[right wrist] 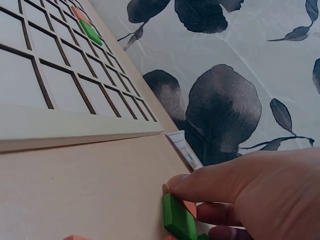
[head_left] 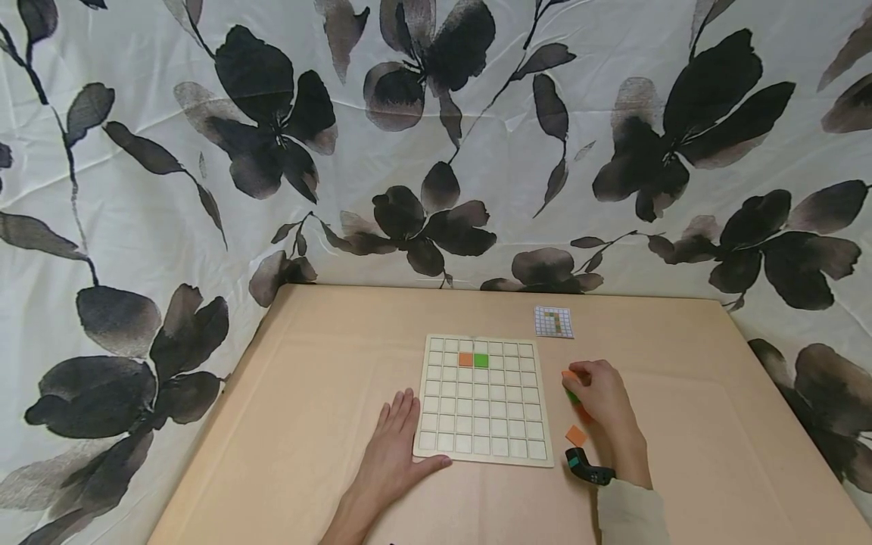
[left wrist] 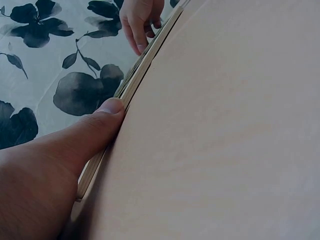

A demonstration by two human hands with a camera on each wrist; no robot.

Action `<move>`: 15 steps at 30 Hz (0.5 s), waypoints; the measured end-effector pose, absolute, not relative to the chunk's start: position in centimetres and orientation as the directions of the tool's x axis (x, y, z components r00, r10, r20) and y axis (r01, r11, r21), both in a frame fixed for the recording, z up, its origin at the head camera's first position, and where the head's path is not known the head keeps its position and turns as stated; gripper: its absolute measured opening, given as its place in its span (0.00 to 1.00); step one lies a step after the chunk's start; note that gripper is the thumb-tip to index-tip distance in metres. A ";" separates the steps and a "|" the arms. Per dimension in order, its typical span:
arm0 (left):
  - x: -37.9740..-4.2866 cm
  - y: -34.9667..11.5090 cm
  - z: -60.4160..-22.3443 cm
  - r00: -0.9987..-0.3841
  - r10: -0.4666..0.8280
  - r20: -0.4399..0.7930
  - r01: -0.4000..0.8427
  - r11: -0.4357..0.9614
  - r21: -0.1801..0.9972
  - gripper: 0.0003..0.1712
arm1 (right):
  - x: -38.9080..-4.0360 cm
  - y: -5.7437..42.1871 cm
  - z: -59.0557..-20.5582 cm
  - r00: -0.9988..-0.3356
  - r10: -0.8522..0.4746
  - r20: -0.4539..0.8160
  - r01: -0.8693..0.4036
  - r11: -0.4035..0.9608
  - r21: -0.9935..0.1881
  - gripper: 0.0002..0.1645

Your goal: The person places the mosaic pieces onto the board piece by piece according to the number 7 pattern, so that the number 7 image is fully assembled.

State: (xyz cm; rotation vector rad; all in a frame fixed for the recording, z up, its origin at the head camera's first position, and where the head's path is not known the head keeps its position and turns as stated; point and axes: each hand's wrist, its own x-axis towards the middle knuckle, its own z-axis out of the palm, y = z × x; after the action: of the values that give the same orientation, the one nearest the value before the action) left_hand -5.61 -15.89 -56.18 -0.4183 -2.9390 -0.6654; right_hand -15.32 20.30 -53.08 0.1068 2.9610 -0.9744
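A pale wooden grid board (head_left: 482, 457) lies on the table. An orange square tile (head_left: 465, 359) and a green square tile (head_left: 481, 360) sit side by side in its second row from the top. My left hand (head_left: 393, 446) rests at the board's lower left corner, fingers straight along the left side and thumb (left wrist: 107, 112) against the near edge. Right of the board, my right hand (head_left: 602, 393) pinches an orange tile (head_left: 568, 375) between thumb and fingertips. A green tile (right wrist: 179, 217) lies just under the thumb, and the fingers partly hide the tiles there.
A small printed grid card (head_left: 554, 322) lies beyond the board's far right corner. Another orange tile (head_left: 575, 436) lies near my right wrist, which wears a dark band (head_left: 589, 468). A floral cloth (head_left: 409, 151) hangs behind the wooden table (head_left: 715, 454).
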 end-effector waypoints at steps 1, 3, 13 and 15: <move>-5.6 -15.9 -56.2 -0.958 0.243 0.154 0.286 0.866 0.410 0.64 | -15.3 20.3 -53.1 -0.997 0.057 -0.042 0.071 0.802 -0.593 0.22; -5.6 -15.9 -56.2 -0.958 0.243 0.153 0.285 0.866 0.411 0.64 | -15.4 20.2 -53.1 -0.998 0.054 -0.037 0.066 0.802 -0.593 0.22; -5.6 -15.8 -56.1 -0.957 0.245 0.158 0.288 0.872 0.396 0.64 | -15.5 19.9 -53.1 -0.997 0.056 -0.048 0.074 0.799 -0.596 0.23; -5.6 -15.8 -56.1 -0.957 0.245 0.157 0.288 0.872 0.396 0.64 | -15.5 19.8 -53.1 -0.997 0.057 -0.053 0.077 0.799 -0.596 0.24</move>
State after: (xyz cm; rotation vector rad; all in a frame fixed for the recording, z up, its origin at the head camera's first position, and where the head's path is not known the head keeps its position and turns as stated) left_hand -5.61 -15.81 -56.06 -0.4199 -2.9401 -0.6452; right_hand -15.52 19.84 -53.14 0.1100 2.9490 -0.9793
